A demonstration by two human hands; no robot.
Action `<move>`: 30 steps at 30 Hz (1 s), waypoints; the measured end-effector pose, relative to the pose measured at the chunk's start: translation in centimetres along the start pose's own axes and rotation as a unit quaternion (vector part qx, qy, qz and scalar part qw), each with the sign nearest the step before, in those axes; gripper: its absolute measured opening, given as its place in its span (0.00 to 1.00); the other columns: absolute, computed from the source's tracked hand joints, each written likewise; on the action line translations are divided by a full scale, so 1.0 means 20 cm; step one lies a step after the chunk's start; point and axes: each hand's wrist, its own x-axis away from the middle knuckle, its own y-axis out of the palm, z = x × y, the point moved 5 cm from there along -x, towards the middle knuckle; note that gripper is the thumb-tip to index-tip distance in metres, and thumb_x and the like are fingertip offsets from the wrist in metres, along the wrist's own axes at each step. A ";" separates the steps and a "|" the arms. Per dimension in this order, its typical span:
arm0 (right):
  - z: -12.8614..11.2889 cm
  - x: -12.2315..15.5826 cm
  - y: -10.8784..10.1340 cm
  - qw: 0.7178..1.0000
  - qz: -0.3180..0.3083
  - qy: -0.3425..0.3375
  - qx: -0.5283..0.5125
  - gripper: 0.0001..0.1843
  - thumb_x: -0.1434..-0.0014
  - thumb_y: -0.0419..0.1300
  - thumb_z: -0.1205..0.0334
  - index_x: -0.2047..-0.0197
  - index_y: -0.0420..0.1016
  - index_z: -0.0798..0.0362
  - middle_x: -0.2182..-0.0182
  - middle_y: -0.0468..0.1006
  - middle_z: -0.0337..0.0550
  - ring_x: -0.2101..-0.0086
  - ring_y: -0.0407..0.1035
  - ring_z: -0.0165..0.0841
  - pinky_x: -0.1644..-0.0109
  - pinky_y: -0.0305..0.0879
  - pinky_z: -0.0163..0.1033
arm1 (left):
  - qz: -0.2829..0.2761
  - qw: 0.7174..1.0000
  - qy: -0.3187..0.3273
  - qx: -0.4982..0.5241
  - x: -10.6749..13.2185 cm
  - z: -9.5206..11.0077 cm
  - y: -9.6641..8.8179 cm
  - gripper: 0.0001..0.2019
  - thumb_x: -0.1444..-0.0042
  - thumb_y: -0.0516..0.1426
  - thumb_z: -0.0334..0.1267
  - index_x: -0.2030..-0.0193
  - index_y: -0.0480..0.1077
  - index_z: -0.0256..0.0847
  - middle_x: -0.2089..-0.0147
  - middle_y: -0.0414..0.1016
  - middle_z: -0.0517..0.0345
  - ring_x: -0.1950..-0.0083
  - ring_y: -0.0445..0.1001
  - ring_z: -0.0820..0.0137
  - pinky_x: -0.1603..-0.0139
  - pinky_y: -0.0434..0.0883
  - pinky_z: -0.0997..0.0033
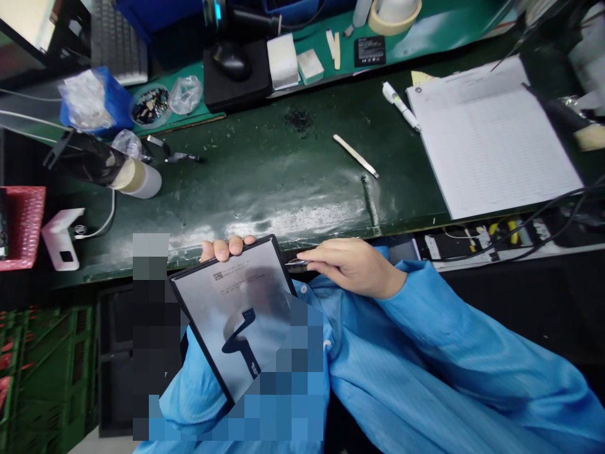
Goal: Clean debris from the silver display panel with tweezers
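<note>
My left hand (229, 248) grips the top edge of a flat display panel (203, 309) in a thin black frame, its fingertips curled over the rim. The panel is tilted, with small print and a square code on its shiny face and a dark, bent ribbon-like strip (240, 343) across it. A pixelated patch covers its lower right part. Close to the panel's right edge, my right hand (352, 266) pinches a thin metal tool (297, 261). The tool's tip is at the panel's side; whether it touches the frame I cannot tell.
On the dark green bench (246, 170) lie a pale stick (355, 155), a white marker (401, 106) and a printed sheet (496, 139). A bottle (142, 178) lies at left. A mouse (231, 61) and a tape roll (394, 16) sit behind. Cables (534, 217) cross the right edge.
</note>
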 end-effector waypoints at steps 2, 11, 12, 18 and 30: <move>0.00 -0.01 -0.01 1.000 -0.012 -0.010 0.005 0.15 0.26 0.55 0.58 0.44 0.81 0.49 0.60 0.86 0.43 0.63 0.79 0.35 0.58 0.73 0.39 | -0.004 1.000 0.013 -0.016 0.00 0.00 -0.01 0.20 0.27 0.49 0.42 0.73 0.68 0.44 0.70 0.69 0.63 0.60 0.76 0.72 0.46 0.75 0.69; -0.01 -0.04 -0.06 0.997 -0.041 -0.040 0.048 0.16 0.26 0.54 0.59 0.46 0.82 0.50 0.61 0.86 0.43 0.63 0.79 0.36 0.58 0.71 0.39 | -0.048 0.998 0.013 0.040 0.00 -0.01 0.04 0.20 0.27 0.49 0.40 0.71 0.70 0.41 0.68 0.74 0.63 0.60 0.78 0.75 0.45 0.75 0.70; -0.02 -0.04 -0.06 0.997 -0.045 -0.043 0.051 0.16 0.26 0.53 0.59 0.46 0.82 0.51 0.61 0.86 0.43 0.63 0.79 0.35 0.58 0.71 0.39 | -0.046 0.998 0.009 0.036 0.00 -0.01 0.03 0.20 0.26 0.49 0.40 0.71 0.70 0.41 0.68 0.74 0.64 0.60 0.78 0.75 0.45 0.75 0.69; -0.02 -0.03 -0.06 0.995 -0.078 -0.040 0.054 0.16 0.25 0.53 0.59 0.49 0.82 0.50 0.61 0.86 0.41 0.64 0.80 0.34 0.59 0.70 0.36 | -0.025 0.998 0.047 -0.032 0.00 -0.01 -0.01 0.18 0.27 0.49 0.40 0.70 0.66 0.43 0.68 0.71 0.65 0.60 0.77 0.74 0.45 0.75 0.67; -0.04 -0.02 -0.07 0.993 0.001 -0.063 0.102 0.16 0.25 0.55 0.58 0.48 0.81 0.54 0.59 0.86 0.43 0.62 0.80 0.36 0.57 0.73 0.39 | -0.057 0.998 -0.001 0.027 0.00 -0.01 0.01 0.20 0.26 0.48 0.41 0.70 0.69 0.43 0.67 0.75 0.64 0.57 0.78 0.74 0.43 0.75 0.69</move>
